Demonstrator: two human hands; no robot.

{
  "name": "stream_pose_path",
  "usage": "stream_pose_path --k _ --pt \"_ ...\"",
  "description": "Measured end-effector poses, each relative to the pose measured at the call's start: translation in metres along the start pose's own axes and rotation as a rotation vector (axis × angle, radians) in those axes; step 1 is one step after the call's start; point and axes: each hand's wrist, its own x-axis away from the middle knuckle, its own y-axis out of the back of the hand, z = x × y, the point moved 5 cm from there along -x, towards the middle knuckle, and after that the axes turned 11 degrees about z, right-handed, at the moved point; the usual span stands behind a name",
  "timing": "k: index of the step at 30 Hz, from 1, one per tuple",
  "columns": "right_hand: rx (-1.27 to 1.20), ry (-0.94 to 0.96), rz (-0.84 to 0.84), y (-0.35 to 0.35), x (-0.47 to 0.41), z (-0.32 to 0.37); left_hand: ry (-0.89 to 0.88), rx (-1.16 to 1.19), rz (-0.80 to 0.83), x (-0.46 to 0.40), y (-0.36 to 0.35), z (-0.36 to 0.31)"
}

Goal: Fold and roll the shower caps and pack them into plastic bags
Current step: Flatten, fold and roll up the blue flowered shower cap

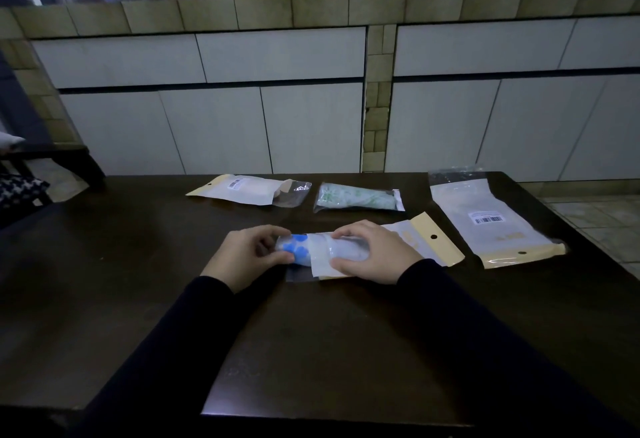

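**Blue-spotted cap half into its bag, both hands on it**

From my seat at the far end I saw the rolled shower cap [298,249], white with blue spots, lying near the middle of the dark table [138,299], its right part already inside the plastic bag [398,240] and its left end poking out of the mouth. My left hand [247,254] had its fingers curled round that exposed end, pinching it between thumb and fingertips. My right hand [372,252] was curled over the bag, gripping the roll through the film and pinning the bag to the table

I judged the cap light, soft and springy: thin film that wants to unroll once let go, and slippery against the bag's inside. So the hold belonged on the roll's end, tight enough to keep it wound, with the other hand on the bag near its mouth rather than at the card header [438,242], which would only let the pouch buckle

For room: a green-printed packed bag [358,197] and a flat bag with a barcode [242,190] lay beyond the hands, apart from them, and a larger bag [495,223] sat to the right, near the header and close to the table's right edge. The side toward me and the left stretch were open, so I reckoned pushing rightward needed care not to nudge that larger bag toward the edge
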Motion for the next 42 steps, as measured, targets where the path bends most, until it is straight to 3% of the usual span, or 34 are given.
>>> stream_pose_path --k 5,9,12,14,17,20,23,27,33,38,42 --pt "-0.016 0.008 0.004 0.001 0.002 -0.001 -0.091 -0.169 0.042 -0.004 0.001 -0.003" --pt "-0.007 0.003 0.009 0.001 0.001 0.000 -0.318 -0.382 -0.154 0.000 0.002 -0.016" --pt "0.011 -0.007 -0.005 0.001 0.001 0.001 -0.391 -0.463 -0.202 0.000 -0.002 -0.020" --pt "0.031 -0.009 -0.016 0.001 0.002 0.002 -0.323 -0.370 -0.141 -0.002 -0.002 -0.017" --pt "0.040 -0.006 -0.031 0.000 0.002 0.003 -0.102 -0.006 0.108 0.001 -0.001 -0.005" --pt "0.035 -0.012 -0.037 -0.001 0.001 0.002 0.034 0.263 0.117 0.004 0.000 0.002" --pt "0.098 -0.035 -0.064 -0.002 0.002 0.004 0.172 0.242 -0.032 -0.001 0.001 0.007" --pt "0.191 -0.087 -0.073 -0.005 0.002 0.005 0.280 0.321 -0.040 -0.002 -0.003 0.005" --pt "0.172 -0.037 -0.070 -0.005 0.005 0.007 0.227 0.417 0.039 -0.006 -0.023 -0.014" --pt "0.102 -0.020 0.069 0.002 0.010 -0.004 0.228 0.466 0.031 -0.004 -0.018 -0.009" --pt "0.143 -0.002 0.042 0.001 0.006 -0.004 0.243 0.441 0.075 -0.004 -0.019 -0.016"
